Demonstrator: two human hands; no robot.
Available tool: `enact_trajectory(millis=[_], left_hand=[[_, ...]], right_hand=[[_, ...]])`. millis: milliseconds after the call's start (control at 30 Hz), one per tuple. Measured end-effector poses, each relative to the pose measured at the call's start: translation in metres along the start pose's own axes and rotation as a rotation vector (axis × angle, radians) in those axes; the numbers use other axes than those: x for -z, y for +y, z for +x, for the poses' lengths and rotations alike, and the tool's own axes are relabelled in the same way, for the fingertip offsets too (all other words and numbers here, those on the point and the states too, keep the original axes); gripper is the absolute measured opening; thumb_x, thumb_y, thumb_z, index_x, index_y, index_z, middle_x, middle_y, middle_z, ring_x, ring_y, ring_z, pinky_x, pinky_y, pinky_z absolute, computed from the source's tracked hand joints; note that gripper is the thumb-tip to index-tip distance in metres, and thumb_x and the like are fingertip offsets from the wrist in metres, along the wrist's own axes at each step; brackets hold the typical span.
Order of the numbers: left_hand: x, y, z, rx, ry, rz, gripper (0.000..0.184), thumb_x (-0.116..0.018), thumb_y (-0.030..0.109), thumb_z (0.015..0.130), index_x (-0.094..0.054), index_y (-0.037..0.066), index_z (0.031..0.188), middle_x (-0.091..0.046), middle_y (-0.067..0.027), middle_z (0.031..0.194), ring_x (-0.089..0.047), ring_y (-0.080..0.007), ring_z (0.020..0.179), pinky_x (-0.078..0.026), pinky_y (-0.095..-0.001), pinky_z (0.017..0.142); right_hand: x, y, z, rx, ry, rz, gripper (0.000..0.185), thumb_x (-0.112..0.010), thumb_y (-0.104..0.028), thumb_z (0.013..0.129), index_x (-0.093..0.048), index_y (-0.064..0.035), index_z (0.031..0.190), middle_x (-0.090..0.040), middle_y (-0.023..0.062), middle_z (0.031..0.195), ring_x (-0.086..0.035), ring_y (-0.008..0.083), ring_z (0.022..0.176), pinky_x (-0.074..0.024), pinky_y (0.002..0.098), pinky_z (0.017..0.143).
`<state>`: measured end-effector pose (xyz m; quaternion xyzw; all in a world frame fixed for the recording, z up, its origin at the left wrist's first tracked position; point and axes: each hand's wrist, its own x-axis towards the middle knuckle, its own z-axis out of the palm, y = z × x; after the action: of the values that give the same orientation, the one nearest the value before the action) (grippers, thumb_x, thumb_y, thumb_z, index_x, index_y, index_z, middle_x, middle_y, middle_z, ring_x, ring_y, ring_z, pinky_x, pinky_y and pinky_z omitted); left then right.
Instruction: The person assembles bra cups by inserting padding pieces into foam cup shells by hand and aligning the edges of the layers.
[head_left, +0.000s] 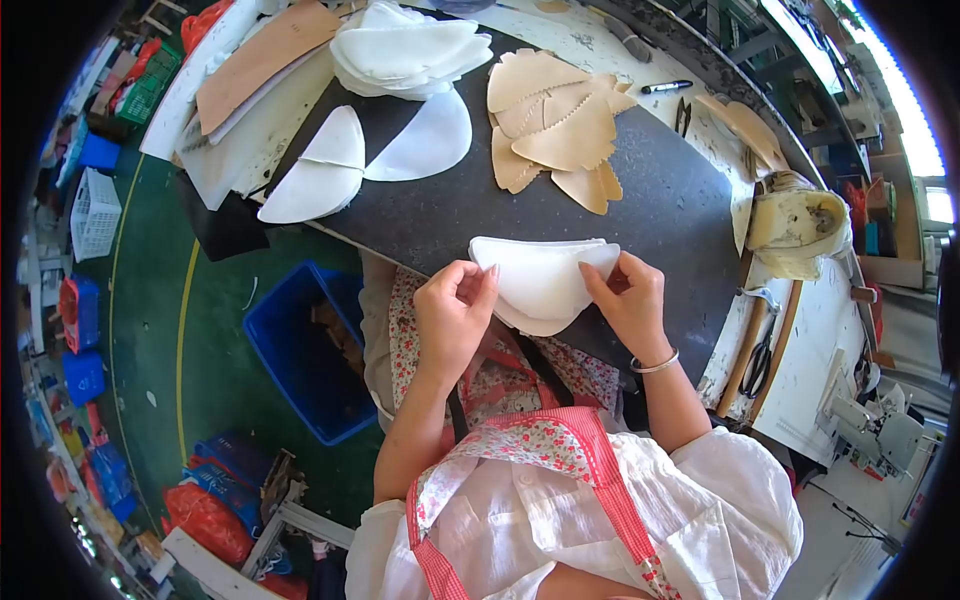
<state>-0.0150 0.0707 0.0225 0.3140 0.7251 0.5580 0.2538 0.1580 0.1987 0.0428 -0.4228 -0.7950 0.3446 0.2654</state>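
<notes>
Between both hands, at the front edge of the dark work surface, is a small stack of white half-round pieces [540, 280]. My left hand [455, 315] pinches its left corner with thumb and fingers. The right corner is pinched by my right hand [630, 300], which has a bangle at the wrist. Further back lie a pile of white pieces [405, 50], a translucent half-round piece [425, 138] and a folded-looking white pair [318, 170]. Tan pieces with notched edges [560, 120] are heaped at the back centre.
A dark mat [670, 210] covers the table. Behind it lie a black marker [667, 87] and tweezers-like tool. To the right are a yellowish block [800, 228], a hammer-like tool and scissors [758, 362]. A blue bin [300, 350] stands on the green floor at left.
</notes>
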Motion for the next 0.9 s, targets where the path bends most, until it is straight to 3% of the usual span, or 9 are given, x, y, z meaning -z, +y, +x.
enact_trajectory(millis=[167, 333, 433, 467, 567, 600, 667, 733, 900], left_hand=[[-0.002, 0.005, 0.008, 0.033, -0.008, 0.092, 0.015, -0.069, 0.008, 0.084, -0.061, -0.004, 0.078, -0.062, -0.0021, 0.063, -0.054, -0.0035, 0.055, -0.044, -0.0202, 0.052], [-0.010, 0.008, 0.008, -0.207, 0.034, 0.599, 0.028, -0.070, 0.020, 0.082, -0.053, 0.002, 0.069, -0.057, -0.0077, 0.060, -0.058, -0.0213, 0.053, -0.047, -0.0315, 0.051], [-0.006, 0.013, 0.009, -0.211, 0.023, 0.820, 0.037, -0.071, 0.031, 0.080, -0.048, 0.004, 0.066, -0.055, -0.0094, 0.060, -0.057, -0.0300, 0.054, -0.046, -0.0377, 0.051], [-0.002, 0.014, 0.011, -0.184, 0.017, 0.869, 0.040, -0.071, 0.034, 0.079, -0.047, 0.005, 0.066, -0.055, -0.0097, 0.061, -0.056, -0.0322, 0.054, -0.046, -0.0395, 0.051], [0.014, 0.019, 0.015, -0.089, -0.036, 0.805, 0.042, -0.074, 0.035, 0.076, -0.045, 0.006, 0.066, -0.055, -0.0095, 0.060, -0.053, -0.0326, 0.051, -0.042, -0.0405, 0.049], [0.018, 0.012, 0.013, -0.124, -0.043, 0.733, 0.037, -0.071, 0.032, 0.079, -0.048, 0.006, 0.069, -0.052, -0.0086, 0.060, -0.054, -0.0265, 0.049, -0.041, -0.0371, 0.046], [0.016, -0.001, 0.005, -0.075, 0.031, 0.415, 0.032, -0.071, 0.024, 0.081, -0.048, 0.005, 0.070, -0.049, -0.0072, 0.057, -0.048, -0.0207, 0.047, -0.038, -0.0340, 0.045], [0.019, -0.008, -0.007, -0.047, 0.083, 0.187, 0.025, -0.069, 0.011, 0.084, -0.048, 0.004, 0.071, -0.044, -0.0030, 0.054, -0.039, -0.0103, 0.048, -0.034, -0.0273, 0.045], [0.031, -0.027, -0.038, 0.066, 0.168, 0.004, 0.021, -0.067, 0.010, 0.086, -0.050, 0.004, 0.074, -0.048, 0.0013, 0.058, -0.041, -0.0045, 0.052, -0.034, -0.0228, 0.047]], right_hand=[[-0.003, -0.001, 0.002, 0.123, -0.032, -0.131, 0.034, -0.075, -0.015, 0.075, -0.048, 0.0005, 0.063, -0.050, 0.0103, 0.060, -0.052, 0.0226, 0.047, -0.0404, 0.0311, 0.044], [-0.006, -0.008, 0.002, 0.306, -0.041, -0.566, 0.036, -0.072, -0.030, 0.077, -0.050, -0.0026, 0.071, -0.051, 0.0096, 0.077, -0.058, 0.0269, 0.066, -0.0456, 0.0353, 0.050], [0.011, -0.010, 0.006, 0.115, -0.073, -0.751, 0.038, -0.067, -0.036, 0.080, -0.049, -0.0040, 0.071, -0.051, 0.0102, 0.082, -0.058, 0.0272, 0.074, -0.0475, 0.0376, 0.055], [0.017, -0.011, 0.007, 0.048, -0.098, -0.738, 0.031, -0.069, -0.027, 0.080, -0.049, -0.0038, 0.075, -0.050, 0.0112, 0.080, -0.057, 0.0292, 0.075, -0.0470, 0.0384, 0.057], [0.007, -0.014, 0.008, 0.235, 0.050, -0.483, 0.028, -0.073, -0.017, 0.077, -0.048, -0.0035, 0.079, -0.050, 0.0111, 0.079, -0.055, 0.0294, 0.067, -0.0447, 0.0391, 0.057], [-0.003, -0.021, 0.006, 0.248, -0.032, -0.292, 0.027, -0.074, -0.011, 0.075, -0.049, -0.0033, 0.084, -0.051, 0.0115, 0.079, -0.055, 0.0279, 0.065, -0.0459, 0.0362, 0.057], [-0.027, -0.042, 0.002, 0.229, -0.187, -0.090, 0.030, -0.075, -0.014, 0.076, -0.050, -0.0025, 0.087, -0.052, 0.0123, 0.079, -0.056, 0.0268, 0.065, -0.0471, 0.0343, 0.059], [-0.050, -0.050, 0.004, 0.279, -0.177, -0.196, 0.032, -0.076, -0.020, 0.075, -0.051, -0.0031, 0.087, -0.053, 0.0114, 0.080, -0.058, 0.0274, 0.070, -0.0470, 0.0361, 0.063], [-0.056, -0.050, 0.007, 0.234, -0.236, -0.284, 0.031, -0.074, -0.026, 0.076, -0.055, -0.0034, 0.084, -0.056, 0.0111, 0.082, -0.059, 0.0295, 0.075, -0.0470, 0.0385, 0.065]])
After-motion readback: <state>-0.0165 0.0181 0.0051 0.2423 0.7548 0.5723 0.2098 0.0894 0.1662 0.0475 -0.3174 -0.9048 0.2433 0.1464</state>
